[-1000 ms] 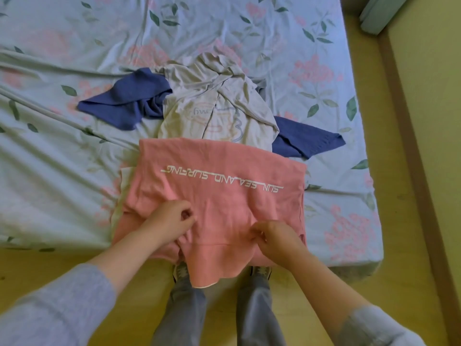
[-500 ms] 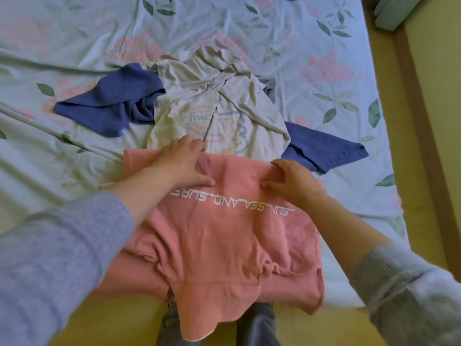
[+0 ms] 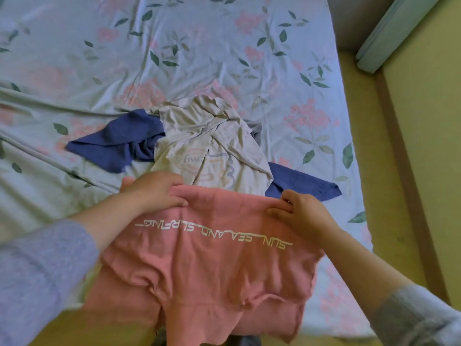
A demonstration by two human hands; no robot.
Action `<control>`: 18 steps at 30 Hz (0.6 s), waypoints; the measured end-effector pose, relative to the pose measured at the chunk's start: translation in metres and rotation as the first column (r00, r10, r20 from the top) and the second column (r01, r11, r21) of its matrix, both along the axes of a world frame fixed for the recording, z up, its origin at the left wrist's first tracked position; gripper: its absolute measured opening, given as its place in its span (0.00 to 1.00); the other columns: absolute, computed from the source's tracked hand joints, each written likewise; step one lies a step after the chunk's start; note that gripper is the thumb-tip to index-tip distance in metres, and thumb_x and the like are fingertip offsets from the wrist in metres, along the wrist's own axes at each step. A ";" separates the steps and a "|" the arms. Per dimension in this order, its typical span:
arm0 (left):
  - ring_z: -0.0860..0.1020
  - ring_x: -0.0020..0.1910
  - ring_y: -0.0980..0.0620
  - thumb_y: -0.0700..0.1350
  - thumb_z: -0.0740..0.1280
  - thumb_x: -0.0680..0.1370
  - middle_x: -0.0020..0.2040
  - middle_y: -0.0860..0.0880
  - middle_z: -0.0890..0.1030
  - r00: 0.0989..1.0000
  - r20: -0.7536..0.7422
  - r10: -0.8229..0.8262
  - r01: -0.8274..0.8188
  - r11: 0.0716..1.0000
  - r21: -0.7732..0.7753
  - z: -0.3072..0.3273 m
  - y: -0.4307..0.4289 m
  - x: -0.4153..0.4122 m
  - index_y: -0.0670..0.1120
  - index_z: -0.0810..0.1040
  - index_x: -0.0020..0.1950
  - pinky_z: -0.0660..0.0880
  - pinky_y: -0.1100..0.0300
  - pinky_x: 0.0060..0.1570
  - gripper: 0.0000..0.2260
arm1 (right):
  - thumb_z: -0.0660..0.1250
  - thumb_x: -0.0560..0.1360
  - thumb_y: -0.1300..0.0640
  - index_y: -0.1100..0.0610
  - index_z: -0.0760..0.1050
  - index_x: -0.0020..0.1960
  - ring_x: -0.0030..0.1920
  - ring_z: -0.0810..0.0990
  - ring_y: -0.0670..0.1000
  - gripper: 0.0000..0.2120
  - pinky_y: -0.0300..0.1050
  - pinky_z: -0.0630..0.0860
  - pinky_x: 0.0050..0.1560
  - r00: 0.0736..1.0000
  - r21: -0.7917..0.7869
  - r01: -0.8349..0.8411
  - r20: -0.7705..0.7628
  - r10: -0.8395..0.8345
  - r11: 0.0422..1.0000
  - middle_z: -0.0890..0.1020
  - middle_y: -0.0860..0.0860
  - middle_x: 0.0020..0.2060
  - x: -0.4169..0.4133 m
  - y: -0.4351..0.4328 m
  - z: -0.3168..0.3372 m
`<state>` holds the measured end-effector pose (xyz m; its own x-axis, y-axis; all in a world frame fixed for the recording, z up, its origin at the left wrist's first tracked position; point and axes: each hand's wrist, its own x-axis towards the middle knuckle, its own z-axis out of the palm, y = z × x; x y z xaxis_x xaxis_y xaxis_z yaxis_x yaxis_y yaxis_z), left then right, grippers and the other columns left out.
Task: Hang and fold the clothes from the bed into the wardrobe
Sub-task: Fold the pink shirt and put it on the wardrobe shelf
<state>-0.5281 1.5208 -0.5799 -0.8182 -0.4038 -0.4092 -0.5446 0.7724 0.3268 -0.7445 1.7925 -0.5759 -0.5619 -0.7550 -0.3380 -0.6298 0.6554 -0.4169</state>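
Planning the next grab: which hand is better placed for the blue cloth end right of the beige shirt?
Right, probably. The right hand pinches the pink shirt's far edge beside that blue cloth end; the left hand grips it left of the beige shirt.

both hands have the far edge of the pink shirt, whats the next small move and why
Probably draw that far edge toward the body, folding the pink shirt in half. The left hand and right hand each pinch a far corner, and the shirt lies spread flat with its near end hanging off the bed.
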 end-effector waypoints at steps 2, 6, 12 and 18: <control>0.74 0.38 0.51 0.63 0.70 0.70 0.34 0.53 0.73 0.998 -0.013 0.062 -0.062 0.997 -0.042 0.014 -0.012 -0.006 0.54 0.67 0.35 0.64 0.58 0.34 0.17 | 0.68 0.73 0.37 0.52 0.61 0.33 0.27 0.68 0.45 0.24 0.42 0.57 0.27 0.999 -0.039 -0.013 -0.046 0.012 0.999 0.68 0.46 0.25 -0.015 -0.006 0.018; 0.75 0.40 0.48 0.67 0.66 0.72 0.35 0.54 0.74 0.980 -0.101 0.169 -0.184 0.968 -0.168 0.036 -0.038 -0.041 0.56 0.69 0.38 0.69 0.53 0.39 0.16 | 0.69 0.74 0.40 0.56 0.66 0.36 0.30 0.71 0.50 0.22 0.49 0.63 0.31 0.981 -0.171 -0.021 -0.194 -0.013 0.985 0.73 0.48 0.27 -0.049 -0.039 0.040; 0.73 0.56 0.40 0.50 0.69 0.76 0.53 0.45 0.74 0.971 -0.204 0.120 -0.191 0.907 -0.376 0.019 -0.050 -0.085 0.45 0.77 0.48 0.66 0.52 0.41 0.09 | 0.62 0.79 0.54 0.57 0.73 0.54 0.49 0.77 0.61 0.08 0.50 0.67 0.47 0.920 0.029 0.037 -0.392 -0.023 0.999 0.81 0.56 0.48 -0.086 -0.073 0.015; 0.65 0.69 0.41 0.49 0.68 0.75 0.73 0.43 0.66 0.980 -0.179 0.091 -0.142 0.945 -0.294 -0.020 -0.041 -0.084 0.45 0.65 0.74 0.62 0.46 0.68 0.29 | 0.65 0.79 0.49 0.57 0.59 0.76 0.70 0.66 0.60 0.30 0.58 0.66 0.68 0.986 0.062 0.033 -0.164 -0.023 0.998 0.67 0.58 0.71 -0.058 -0.068 -0.031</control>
<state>-0.6122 1.4794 -0.5996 -0.8028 -0.5843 -0.1190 -0.5962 0.7829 0.1777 -0.8027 1.7249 -0.6074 -0.6340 -0.7178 -0.2877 -0.6667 0.6959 -0.2669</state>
